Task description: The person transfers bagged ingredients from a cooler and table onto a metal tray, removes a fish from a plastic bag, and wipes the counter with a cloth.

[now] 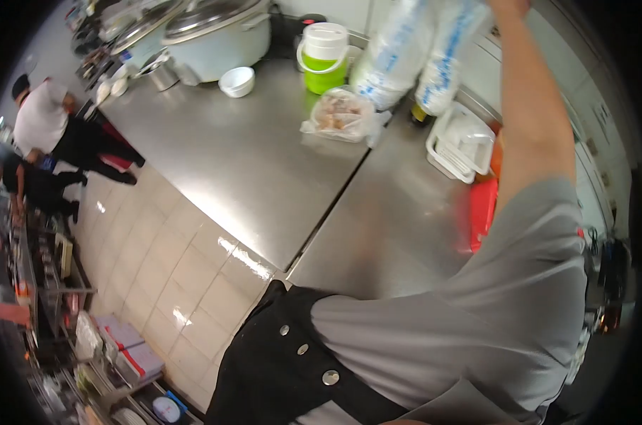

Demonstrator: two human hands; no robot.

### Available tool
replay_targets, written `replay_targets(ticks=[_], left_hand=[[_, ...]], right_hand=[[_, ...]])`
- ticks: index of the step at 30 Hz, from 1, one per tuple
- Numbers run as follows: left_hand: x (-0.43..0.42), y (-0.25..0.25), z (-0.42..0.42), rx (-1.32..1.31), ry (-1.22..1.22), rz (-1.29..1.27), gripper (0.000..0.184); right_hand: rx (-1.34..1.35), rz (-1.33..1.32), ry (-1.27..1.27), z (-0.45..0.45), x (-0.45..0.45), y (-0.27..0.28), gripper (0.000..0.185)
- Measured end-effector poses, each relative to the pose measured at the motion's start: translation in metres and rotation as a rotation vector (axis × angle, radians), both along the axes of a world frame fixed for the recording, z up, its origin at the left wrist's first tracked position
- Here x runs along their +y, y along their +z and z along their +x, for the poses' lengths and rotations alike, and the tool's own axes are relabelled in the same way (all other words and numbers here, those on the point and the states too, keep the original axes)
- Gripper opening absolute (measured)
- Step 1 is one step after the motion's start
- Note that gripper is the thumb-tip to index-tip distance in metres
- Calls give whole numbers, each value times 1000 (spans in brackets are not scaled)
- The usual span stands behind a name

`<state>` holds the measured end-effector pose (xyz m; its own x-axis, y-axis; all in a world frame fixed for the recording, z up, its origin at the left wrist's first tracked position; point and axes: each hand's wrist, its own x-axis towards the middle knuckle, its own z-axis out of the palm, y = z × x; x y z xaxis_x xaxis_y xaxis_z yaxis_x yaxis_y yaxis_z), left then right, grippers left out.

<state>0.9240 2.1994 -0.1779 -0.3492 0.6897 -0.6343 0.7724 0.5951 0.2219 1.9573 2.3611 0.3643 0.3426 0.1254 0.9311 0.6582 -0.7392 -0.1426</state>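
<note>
My right arm reaches up along the right side of the view. Only part of my right hand shows at the top edge; its fingers are cut off, so I cannot tell whether it holds anything. Closest to it is a tall clear plastic package with blue print, and a second such package stands to its left. Below them sit white plastic containers and a red item, partly behind my arm. My left hand is out of view.
On the steel table are a green-and-white jug, a plastic bag of food, a white bowl and a large lidded cooker. Two people stand at the left on the tiled floor, near loaded shelves.
</note>
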Motion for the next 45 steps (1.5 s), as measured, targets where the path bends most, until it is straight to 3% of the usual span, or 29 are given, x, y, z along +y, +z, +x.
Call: replay_targets(ticks=[3,4,6,7,9,10,11,12,13,14,15,17,20,21,24,27,30,33,36,39,42,45], left_hand=[[-29,12,-23,-18,-46,96,46],[-33,12,-30,-22,-82,154,46],[-20,16,-23,32,-70,202,47],[1,17,-11,101,-15,151,45],[39,64,42,58,-22,318,45],[51,75,55,2,-84,492,45],[65,112,85,-171,50,488,44],[73,131,100,-211,6,568,46],[77,148,112,-250,-38,648,50],[77,179,129,-291,-56,741,52],[73,209,141,-323,-73,832,54],[62,240,136,-296,-246,1090,55],[29,261,98,-212,-274,1134,53],[17,257,77,-207,-259,1156,37],[-36,254,19,-385,-39,1057,18],[-97,248,-32,-286,125,1151,9],[-156,239,-75,-231,394,1375,9],[-217,236,-102,-263,690,1436,12],[-272,228,-126,-253,947,1417,15],[-313,212,-152,-242,1173,1411,17],[-348,194,-182,-265,1353,1438,18],[-374,175,-213,-273,1471,1444,19]], right_hand=[[-452,123,518,-53,19,22,21],[-416,67,611,-98,22,25,19],[-495,-232,879,-72,61,19,24],[-223,-208,880,-163,54,-10,22],[-137,-293,1065,-262,71,-75,17],[-118,-400,1256,-321,72,-101,14],[-285,-391,1424,-369,81,-135,10],[-250,-421,1593,-421,86,-169,4],[-199,-625,1701,-469,82,-193,3],[-173,-588,1859,-523,77,-225,6],[-111,-757,1985,-571,65,-242,4],[-108,-828,2213,-663,33,-265,4],[-71,-933,2493,-766,-10,-257,9],[-46,-958,2583,-793,-21,-251,8],[32,-1307,2560,-867,-38,-248,24],[212,-1361,2771,-938,-57,-241,52],[254,-1665,2792,-1008,-67,-253,74],[200,-2129,2681,-1068,-93,-291,64],[189,-2637,2210,-1125,-125,-330,46],[296,-2721,2291,-1170,-145,-342,25],[540,-2799,2355,-1214,-147,-354,15],[917,-2946,2169,-1259,-168,-366,11]])
